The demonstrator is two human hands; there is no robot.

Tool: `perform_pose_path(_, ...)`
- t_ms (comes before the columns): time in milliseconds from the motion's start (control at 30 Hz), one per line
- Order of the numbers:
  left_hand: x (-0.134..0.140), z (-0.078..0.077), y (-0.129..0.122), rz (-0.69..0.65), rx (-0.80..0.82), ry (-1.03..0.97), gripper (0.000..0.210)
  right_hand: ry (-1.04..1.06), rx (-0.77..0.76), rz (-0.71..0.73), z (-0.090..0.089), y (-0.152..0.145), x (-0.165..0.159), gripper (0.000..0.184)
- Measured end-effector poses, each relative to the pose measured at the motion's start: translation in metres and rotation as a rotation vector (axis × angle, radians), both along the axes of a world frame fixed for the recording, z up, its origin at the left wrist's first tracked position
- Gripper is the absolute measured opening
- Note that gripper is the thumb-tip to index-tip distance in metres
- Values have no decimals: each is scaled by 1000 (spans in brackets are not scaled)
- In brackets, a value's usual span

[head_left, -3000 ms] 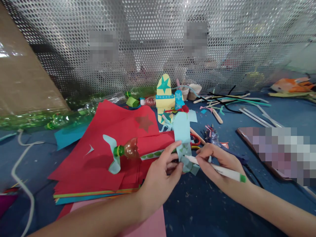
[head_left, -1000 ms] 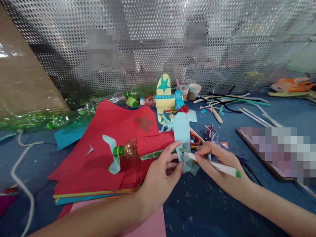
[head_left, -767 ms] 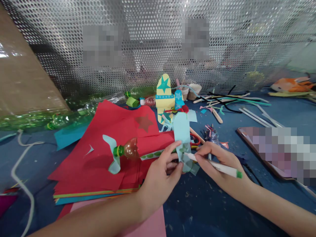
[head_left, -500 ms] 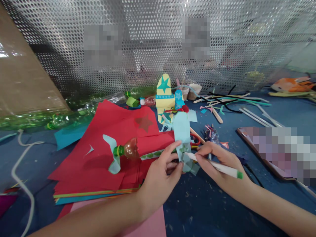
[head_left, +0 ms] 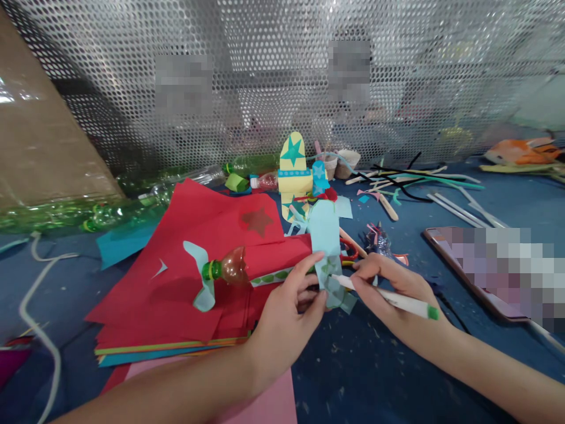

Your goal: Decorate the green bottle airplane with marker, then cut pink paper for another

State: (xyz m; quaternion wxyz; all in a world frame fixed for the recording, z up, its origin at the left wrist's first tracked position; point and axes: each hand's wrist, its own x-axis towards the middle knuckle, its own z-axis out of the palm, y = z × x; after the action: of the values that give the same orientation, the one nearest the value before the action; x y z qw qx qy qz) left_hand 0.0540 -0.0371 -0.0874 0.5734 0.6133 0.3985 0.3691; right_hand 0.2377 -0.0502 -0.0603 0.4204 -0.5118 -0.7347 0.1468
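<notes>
A plastic bottle (head_left: 233,266) wrapped in red paper lies on its side, with a green cap and a pale blue paper propeller (head_left: 204,294) at its left end. Across its right end stands a light blue paper piece (head_left: 325,227) with green marks on its lower half. My left hand (head_left: 293,306) pinches the edge of this piece between thumb and fingers. In my right hand (head_left: 395,294) is a white marker (head_left: 404,302) with a green end, its tip at the lower half of the light blue paper.
Red paper sheets (head_left: 176,235) lie stacked under the bottle. Behind stands a yellow paper plane (head_left: 293,182) with blue stars. Pipe cleaners (head_left: 410,176) and a phone (head_left: 477,277) are on the right. Plastic bottles (head_left: 110,215) line the back left, before a perforated metal panel (head_left: 273,65).
The marker and my right hand have shifted very slightly right and down over the light blue paper. My left hand stays in place.
</notes>
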Motion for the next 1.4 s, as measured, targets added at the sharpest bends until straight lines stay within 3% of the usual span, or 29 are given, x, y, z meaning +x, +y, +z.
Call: perform_pose_path(1400,0,0,-1,-3,3,-6,47,30,-1,-31,-1,-1,2,17)
